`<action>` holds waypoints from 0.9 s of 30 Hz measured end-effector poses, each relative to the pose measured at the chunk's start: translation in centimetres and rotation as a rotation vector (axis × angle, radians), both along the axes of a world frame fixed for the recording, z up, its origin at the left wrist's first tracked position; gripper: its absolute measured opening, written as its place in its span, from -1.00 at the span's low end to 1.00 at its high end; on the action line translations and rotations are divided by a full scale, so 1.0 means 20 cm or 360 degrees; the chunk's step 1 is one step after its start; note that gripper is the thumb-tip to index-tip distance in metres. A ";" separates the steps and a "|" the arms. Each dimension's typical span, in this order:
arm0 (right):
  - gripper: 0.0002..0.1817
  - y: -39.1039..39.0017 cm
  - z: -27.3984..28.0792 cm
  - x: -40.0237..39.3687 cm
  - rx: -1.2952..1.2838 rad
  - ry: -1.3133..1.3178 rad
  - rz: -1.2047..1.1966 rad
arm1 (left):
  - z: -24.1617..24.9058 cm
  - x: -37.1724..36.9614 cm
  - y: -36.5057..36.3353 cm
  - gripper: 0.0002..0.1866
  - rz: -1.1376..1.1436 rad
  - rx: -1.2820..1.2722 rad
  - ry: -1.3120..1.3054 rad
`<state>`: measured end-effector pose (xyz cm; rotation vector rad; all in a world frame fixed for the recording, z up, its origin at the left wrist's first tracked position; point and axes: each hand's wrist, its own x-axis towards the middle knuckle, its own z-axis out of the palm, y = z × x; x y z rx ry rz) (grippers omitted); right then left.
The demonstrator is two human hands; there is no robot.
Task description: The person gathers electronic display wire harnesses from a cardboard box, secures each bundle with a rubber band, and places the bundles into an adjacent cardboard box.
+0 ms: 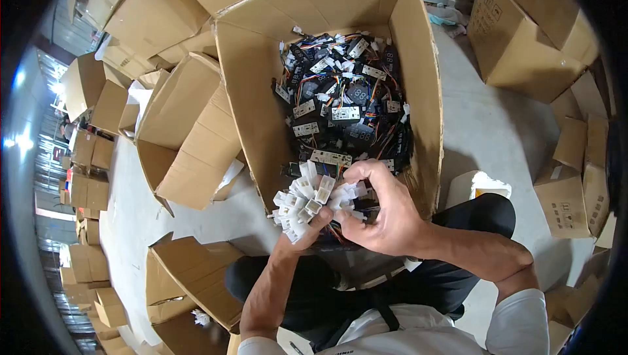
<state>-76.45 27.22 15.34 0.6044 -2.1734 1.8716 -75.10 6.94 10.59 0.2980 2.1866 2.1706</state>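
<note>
A thick bunch of white plastic wire connectors [296,203] sits in my left hand [306,237], its fingers wrapped around it from below. My right hand [391,216] is closed with thumb and fingers on more white connectors [350,193] at the bunch's right side. Both hands are over the near edge of a large open cardboard box [314,2]. Inside lie many small circuit boards [345,114] with coloured wires, white plugs and black digit displays [358,93]. Part of the wiring below my hands is hidden.
Open cardboard boxes [196,133] stand to the left. Near my left knee, another box [196,276] has a small white connector bundle [201,318] in it. More cartons [523,34] are on the right. A white container [481,185] stands beside my right knee.
</note>
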 end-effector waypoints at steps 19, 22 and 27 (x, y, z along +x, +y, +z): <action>-0.55 0.03 0.07 -0.05 0.0279 0.0297 0.0132 | 0.03 -0.01 0.02 -0.52 0.0002 -0.0126 -0.0002; -0.57 0.02 0.09 -0.05 0.0214 0.0458 0.0142 | 0.02 -0.04 0.03 -0.53 -0.0104 -0.0367 -0.0017; -0.66 0.03 0.05 -0.07 0.0151 0.0309 0.0260 | -0.02 -0.04 0.02 -0.48 -0.0115 -0.0427 0.0271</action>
